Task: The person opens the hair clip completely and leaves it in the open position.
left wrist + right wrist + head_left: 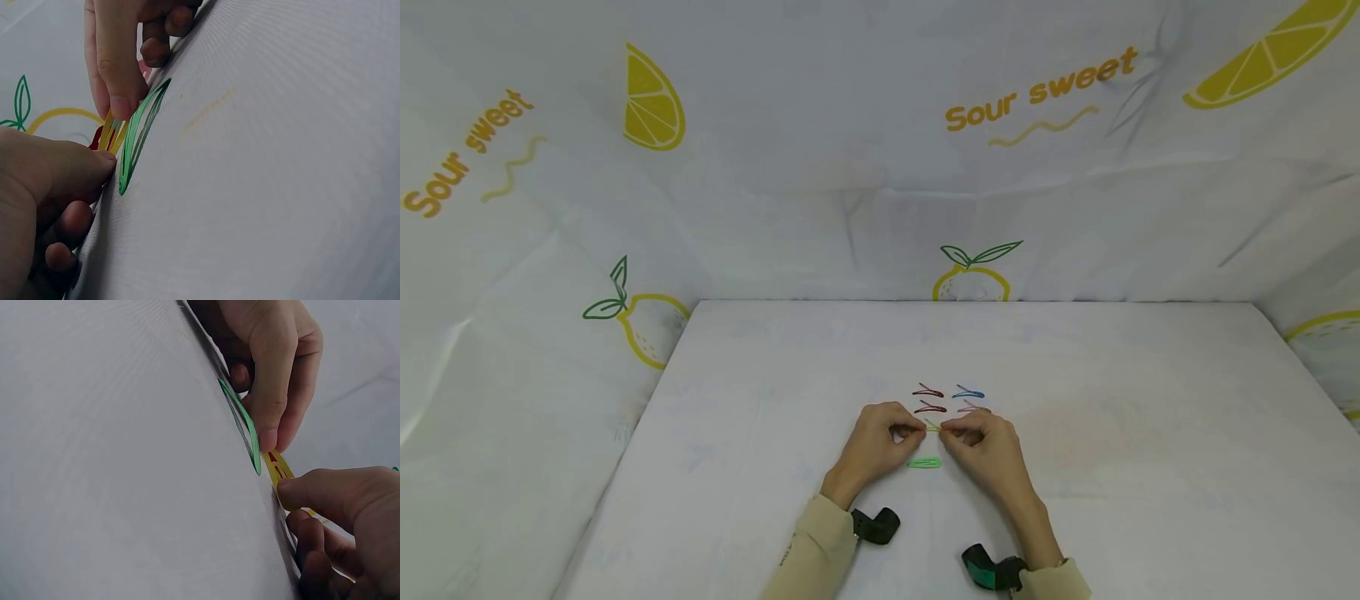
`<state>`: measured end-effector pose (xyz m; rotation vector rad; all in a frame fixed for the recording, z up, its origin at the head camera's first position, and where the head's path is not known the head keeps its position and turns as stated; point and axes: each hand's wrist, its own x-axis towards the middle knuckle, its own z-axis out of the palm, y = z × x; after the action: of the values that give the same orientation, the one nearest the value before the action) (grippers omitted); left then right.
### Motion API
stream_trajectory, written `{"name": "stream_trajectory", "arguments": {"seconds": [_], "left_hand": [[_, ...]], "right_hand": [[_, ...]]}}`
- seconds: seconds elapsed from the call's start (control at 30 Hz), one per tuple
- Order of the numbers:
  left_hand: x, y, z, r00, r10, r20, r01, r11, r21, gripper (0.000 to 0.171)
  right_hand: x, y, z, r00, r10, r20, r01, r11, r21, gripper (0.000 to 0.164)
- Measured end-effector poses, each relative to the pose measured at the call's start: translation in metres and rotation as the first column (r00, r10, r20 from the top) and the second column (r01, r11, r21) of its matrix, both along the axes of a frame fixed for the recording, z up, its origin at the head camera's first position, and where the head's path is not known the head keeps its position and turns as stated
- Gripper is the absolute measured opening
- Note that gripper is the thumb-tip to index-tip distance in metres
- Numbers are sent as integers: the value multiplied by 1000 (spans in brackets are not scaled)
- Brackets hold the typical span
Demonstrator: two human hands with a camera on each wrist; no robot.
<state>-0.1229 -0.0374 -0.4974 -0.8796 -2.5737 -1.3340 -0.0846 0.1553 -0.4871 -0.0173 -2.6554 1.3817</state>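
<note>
A yellow snap hair clip [933, 429] sits between my two hands, its strip lifted away from the frame. My left hand [880, 433] pinches one end with thumb and fingertips. At the other end my right hand [988, 446] pinches it too, as the right wrist view shows, with the yellow clip [279, 467] spanning the two thumbs. Nearer to me lies a green snap hair clip [924, 462], flat on the table. Beyond the hands are two dark red hair clips [928, 391], a blue hair clip [968, 392] and a pink hair clip [973, 407], all sprung apart.
The white-covered table [737, 433] runs back to a hanging lemon-print cloth [820, 217], which also drapes along the sides. Dark wrist devices [877, 527] sit at both beige sleeves [816, 546].
</note>
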Motion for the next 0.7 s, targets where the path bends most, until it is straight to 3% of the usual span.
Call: {"name": "stream_trajectory", "arguments": {"seconds": [0.27, 0.7], "left_hand": [[1, 0, -1, 999, 10, 31, -10, 1000, 3, 8], [2, -5, 7, 998, 15, 55, -15, 1000, 0, 9]], "right_hand": [[2, -1, 3, 999, 28, 20, -27, 1000, -10, 9], [3, 0, 6, 996, 72, -61, -74, 997, -31, 10]]}}
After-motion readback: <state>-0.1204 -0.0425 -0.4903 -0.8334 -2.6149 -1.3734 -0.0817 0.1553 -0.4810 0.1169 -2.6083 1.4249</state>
